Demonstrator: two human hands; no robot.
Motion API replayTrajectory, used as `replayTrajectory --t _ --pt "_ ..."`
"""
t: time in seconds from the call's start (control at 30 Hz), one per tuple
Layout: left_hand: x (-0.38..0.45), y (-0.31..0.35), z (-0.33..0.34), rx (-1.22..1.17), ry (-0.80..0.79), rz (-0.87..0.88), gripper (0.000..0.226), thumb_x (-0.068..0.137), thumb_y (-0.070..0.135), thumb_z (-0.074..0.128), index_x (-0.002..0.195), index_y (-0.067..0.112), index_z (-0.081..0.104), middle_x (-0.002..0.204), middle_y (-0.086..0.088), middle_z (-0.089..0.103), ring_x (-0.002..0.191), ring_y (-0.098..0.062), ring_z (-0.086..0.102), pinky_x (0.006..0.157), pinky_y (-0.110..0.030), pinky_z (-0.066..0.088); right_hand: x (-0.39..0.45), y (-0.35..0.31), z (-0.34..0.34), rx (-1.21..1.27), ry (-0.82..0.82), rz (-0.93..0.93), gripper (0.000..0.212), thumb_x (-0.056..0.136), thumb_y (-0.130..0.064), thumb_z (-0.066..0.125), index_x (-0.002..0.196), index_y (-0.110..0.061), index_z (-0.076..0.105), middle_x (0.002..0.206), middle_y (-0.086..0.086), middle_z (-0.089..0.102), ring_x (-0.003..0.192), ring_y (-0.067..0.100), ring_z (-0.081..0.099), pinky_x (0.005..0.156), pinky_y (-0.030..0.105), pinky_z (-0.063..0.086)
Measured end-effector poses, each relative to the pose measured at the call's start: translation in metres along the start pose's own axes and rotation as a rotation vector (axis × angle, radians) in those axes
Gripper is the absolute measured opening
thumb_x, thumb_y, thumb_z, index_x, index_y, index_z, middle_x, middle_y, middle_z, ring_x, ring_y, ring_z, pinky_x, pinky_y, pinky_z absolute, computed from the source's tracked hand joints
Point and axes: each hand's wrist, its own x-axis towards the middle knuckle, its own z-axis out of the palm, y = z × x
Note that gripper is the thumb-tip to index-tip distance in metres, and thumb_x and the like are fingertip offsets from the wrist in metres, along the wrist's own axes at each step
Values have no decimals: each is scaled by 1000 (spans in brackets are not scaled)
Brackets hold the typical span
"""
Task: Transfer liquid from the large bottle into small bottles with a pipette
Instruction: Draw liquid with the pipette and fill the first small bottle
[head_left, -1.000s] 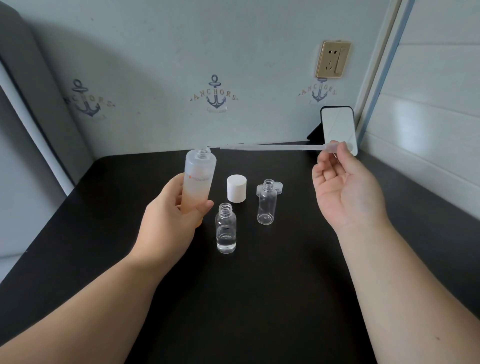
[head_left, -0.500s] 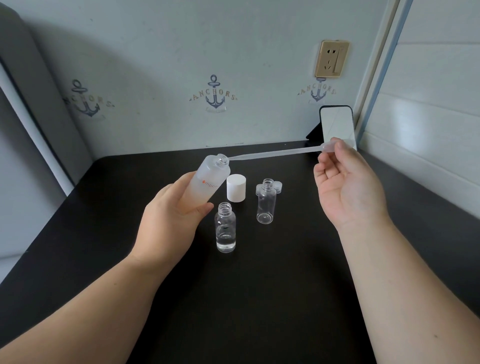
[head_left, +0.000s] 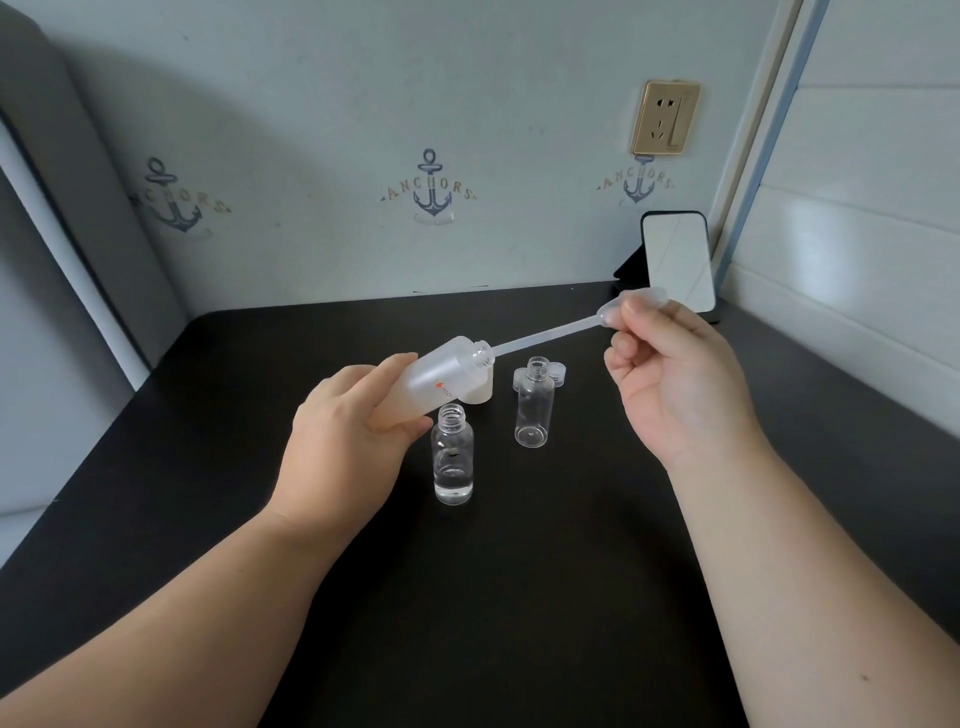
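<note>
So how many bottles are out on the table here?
3. The large frosted bottle is tilted in the left hand, pipette at its mouth. Two small clear bottles stand open: one nearest with some liquid, one farther right, apparently empty. None seem hidden.

The frosted, matt plastic large bottle (head_left: 441, 371) looks translucent and smooth, with a ridged threaded neck. The thin translucent plastic pipette (head_left: 561, 328) has a soft, cloudy finish. Two small clear bottles (head_left: 453, 457) (head_left: 533, 402) are glossy and see-through (glass or plastic, hard to tell). The white plastic cap (head_left: 480, 395) looks smooth. The black table (head_left: 519, 597) is matt. The gold wall socket (head_left: 665, 117) has a metallic sheen.
</note>
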Motion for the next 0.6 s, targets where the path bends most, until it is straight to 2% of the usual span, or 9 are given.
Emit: replayTrajectory --t 0.1,0.3,0.4,0.6 --pt "0 1 2 1 9 14 56 84 20 75 137 30 61 114 6 62 107 -23 57 94 -47 48 -3 5 5 -61 -77 3 15 86 -5 70 78 -15 78 83 7 74 79 14 66 68 18 50" --pt "0 1 5 2 23 40 58 82 17 77 136 31 62 109 8 62 102 -24 57 90 -47 50 -8 13 14 -209 -123 -1 12 83 -10 73 83 -20 80 89 11 77 73 17 69 73 25 54" --pt "0 1 5 10 27 41 59 82 17 77 137 31 62 111 8 62 104 -24 57 91 -47 49 -11 18 17 -257 -157 3 8 81 -13 79 87 -17 80 89 11 77 75 19 73 74 25 55" --pt "0 0 5 14 39 51 59 83 18 79 138 28 61 112 6 63 104 -26 57 92 -49 49 -12 19 17 -275 -195 13 18 72 -24 81 89 -17 80 92 12 77 81 21 73 76 26 56"
